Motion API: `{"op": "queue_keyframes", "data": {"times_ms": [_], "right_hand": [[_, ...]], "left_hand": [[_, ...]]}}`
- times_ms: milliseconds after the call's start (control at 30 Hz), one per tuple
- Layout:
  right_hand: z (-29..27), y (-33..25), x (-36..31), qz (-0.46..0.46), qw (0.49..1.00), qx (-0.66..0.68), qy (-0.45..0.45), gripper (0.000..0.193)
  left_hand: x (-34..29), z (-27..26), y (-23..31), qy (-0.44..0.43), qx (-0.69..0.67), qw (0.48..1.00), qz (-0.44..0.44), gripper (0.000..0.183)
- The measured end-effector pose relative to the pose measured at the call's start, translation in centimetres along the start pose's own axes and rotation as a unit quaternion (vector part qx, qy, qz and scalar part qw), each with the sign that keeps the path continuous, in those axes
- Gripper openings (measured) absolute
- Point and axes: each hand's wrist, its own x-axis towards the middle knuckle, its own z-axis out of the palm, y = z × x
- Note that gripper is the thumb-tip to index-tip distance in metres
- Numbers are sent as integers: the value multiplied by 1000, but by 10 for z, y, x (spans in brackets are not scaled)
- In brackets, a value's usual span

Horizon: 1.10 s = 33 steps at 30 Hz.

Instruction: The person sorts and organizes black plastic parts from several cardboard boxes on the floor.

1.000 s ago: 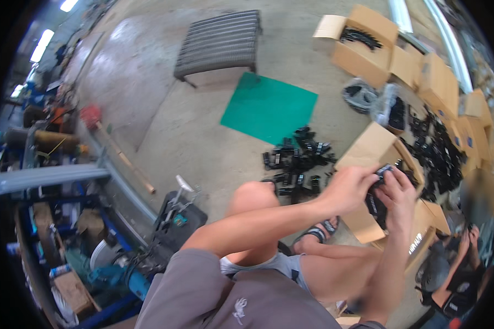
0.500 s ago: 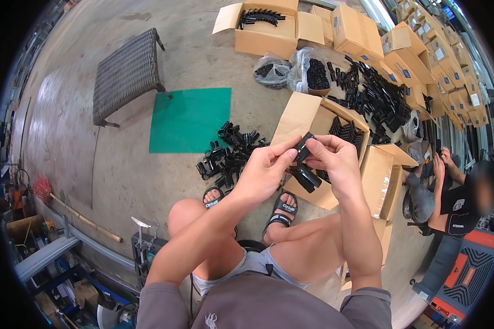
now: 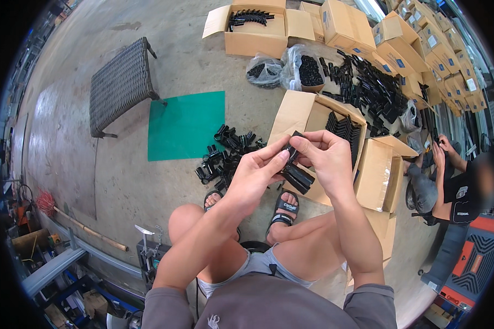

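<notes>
Between both hands, above my knees, is a black glossy pipe joint [image 3: 298, 179] with a tube-like lower end; fingers hide part of it. My left hand [image 3: 256, 176] is closed on its upper part, thumb and forefinger pinching from the left. From the right, my right hand [image 3: 326, 158] grips its top end between thumb and fingers. Just beyond the hands stands an open cardboard box [image 3: 292, 112] with rows of similar black joints [image 3: 343, 131] inside. To the left of my hands, a loose heap of black joints [image 3: 225, 156] lies on the floor.
A green sheet [image 3: 186, 126] lies beside a woven stool [image 3: 121, 85]. Farther off are bags of small black parts [image 3: 264, 72], a large black pile [image 3: 379, 90] and stacked cartons [image 3: 348, 24]. At right, another person [image 3: 458, 192] handles something near a red-black case [image 3: 472, 263].
The joint has turned slightly in my fingers, and both hands have shifted a little to the left. The surroundings have shifted slightly in view.
</notes>
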Motion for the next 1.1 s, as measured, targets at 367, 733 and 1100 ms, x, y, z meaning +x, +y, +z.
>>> {"op": "queue_keyframes", "data": {"times_ms": [367, 733, 1100], "right_hand": [[-3, -7, -3, 22, 999, 12, -29, 38], [-7, -1, -3, 6, 999, -34, -26, 42], [8, 18, 12, 61, 997, -20, -46, 43]], "left_hand": [[-4, -3, -4, 12, -7, 1000, 5, 42], [-10, 0, 3, 10, 37, 999, -12, 43], [-7, -1, -20, 140, -18, 990, 24, 41]]}}
